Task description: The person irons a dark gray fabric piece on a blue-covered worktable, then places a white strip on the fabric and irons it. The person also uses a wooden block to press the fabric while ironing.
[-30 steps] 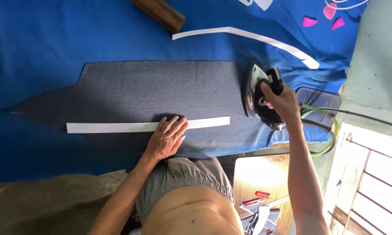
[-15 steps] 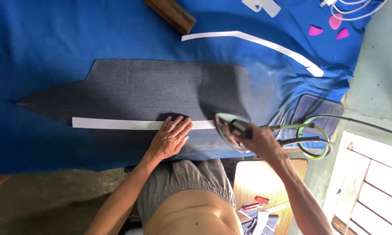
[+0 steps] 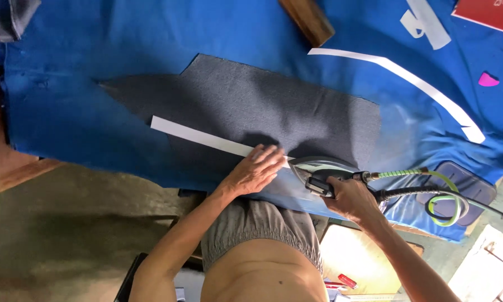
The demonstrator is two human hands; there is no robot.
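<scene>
**My iron sits on the white strip**

My right hand (image 3: 349, 198) is wrapped tight around the handle of the iron (image 3: 324, 168). The iron is down at the right end of the white strip (image 3: 207, 138), just past my other hand. Its nose points left, toward my fingers.

My left hand (image 3: 255, 169) lies flat with the fingers apart. It holds nothing. It presses down on the strip, and my fingertips are just beside the iron.

The strip is long and thin. It lies along the near edge of the grey cloth (image 3: 274, 106). It slants a little, with the left end farther from me. The grey cloth is a long shape with a point at its left end. It lies flat on the blue cover (image 3: 95, 84) that is spread over the table.

A green cord (image 3: 430, 179) and a black cord (image 3: 458, 196) come out of the back of the iron. They run off to the right. The green one makes a loop over a dark pad (image 3: 475, 187) near the table edge.

Far from my hands, a second white strip (image 3: 408, 81) curves across the blue cover. A brown wood block (image 3: 307, 19) lies at the far edge. Some small pink pieces (image 3: 488, 79) are at the far right.
</scene>
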